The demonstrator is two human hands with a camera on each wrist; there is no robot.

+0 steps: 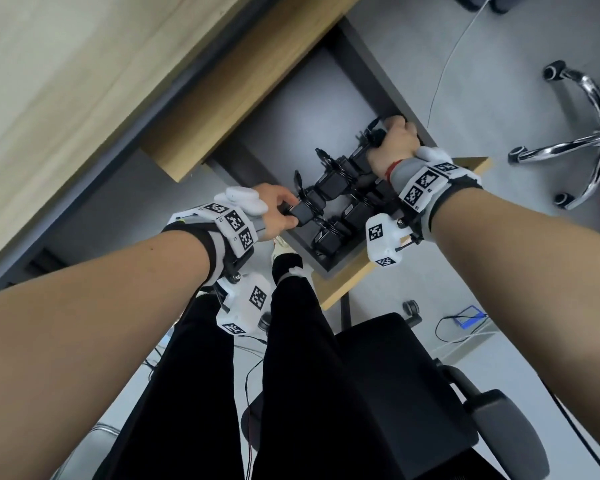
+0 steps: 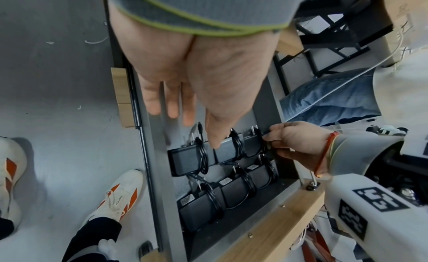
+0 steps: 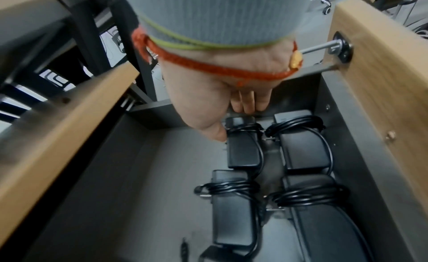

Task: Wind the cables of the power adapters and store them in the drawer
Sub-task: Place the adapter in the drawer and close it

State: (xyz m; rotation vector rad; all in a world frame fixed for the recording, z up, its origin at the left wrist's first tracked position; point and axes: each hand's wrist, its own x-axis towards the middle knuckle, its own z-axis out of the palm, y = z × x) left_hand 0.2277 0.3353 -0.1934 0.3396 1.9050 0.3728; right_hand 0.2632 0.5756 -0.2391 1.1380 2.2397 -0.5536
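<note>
The drawer is pulled out under the desk and holds several black power adapters in two rows, each with its cable wound round it. My left hand is at the near end of one row. Its fingers are straight and its thumb tip touches the end adapter. My right hand is at the far end of that row by the drawer wall. Its fingers curl over the end of the last adapter and its thumb presses that adapter's side.
The drawer's wooden front is close to my right wrist. The desk top overhangs the drawer at the left. A black office chair stands behind my legs and a chrome chair base is at the right. Cables lie on the floor.
</note>
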